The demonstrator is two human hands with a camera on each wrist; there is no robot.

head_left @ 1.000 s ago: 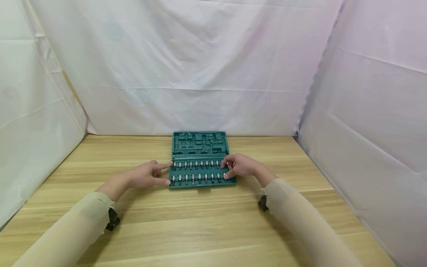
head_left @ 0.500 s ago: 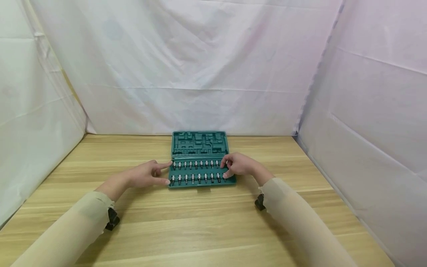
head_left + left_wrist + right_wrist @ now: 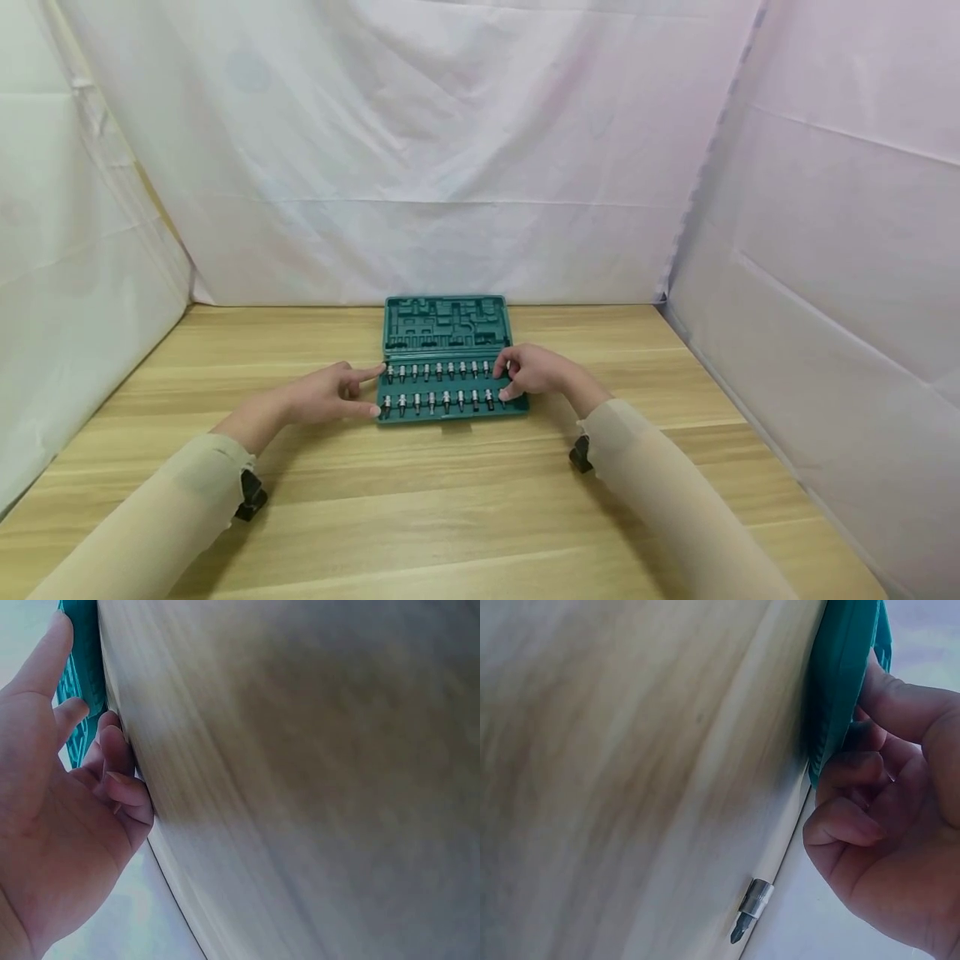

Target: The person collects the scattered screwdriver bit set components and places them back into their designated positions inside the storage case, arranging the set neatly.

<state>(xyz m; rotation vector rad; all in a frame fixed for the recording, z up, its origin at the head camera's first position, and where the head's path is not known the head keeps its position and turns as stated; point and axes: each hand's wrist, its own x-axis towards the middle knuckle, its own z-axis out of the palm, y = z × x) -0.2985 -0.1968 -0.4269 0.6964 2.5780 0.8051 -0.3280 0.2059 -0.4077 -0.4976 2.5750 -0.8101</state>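
A green bit-socket case (image 3: 468, 386) lies unfolded on the table, two rows of silver-and-black bit sockets (image 3: 446, 402) in its near half. My left hand (image 3: 322, 393) touches the case's left side with spread thumb and index finger; its other fingers are curled in, as the left wrist view shows. Over the right end, my right hand (image 3: 542, 371) rests its thumb on the last bit socket of the near row. Its bent index finger reaches toward the far row, apart from the thumb. The hand hides the far row's end.
A loose bit socket (image 3: 755, 900) lies on the table beyond the right hand in the right wrist view; the head view does not show it. The case's moulded lid (image 3: 446, 321) lies toward the white back curtain (image 3: 442, 167). Bare wood table (image 3: 420, 508) stretches in front.
My right forearm has shifted slightly left, and the thumb now covers more of the end bit socket in the near row. The left hand keeps its place at the case.
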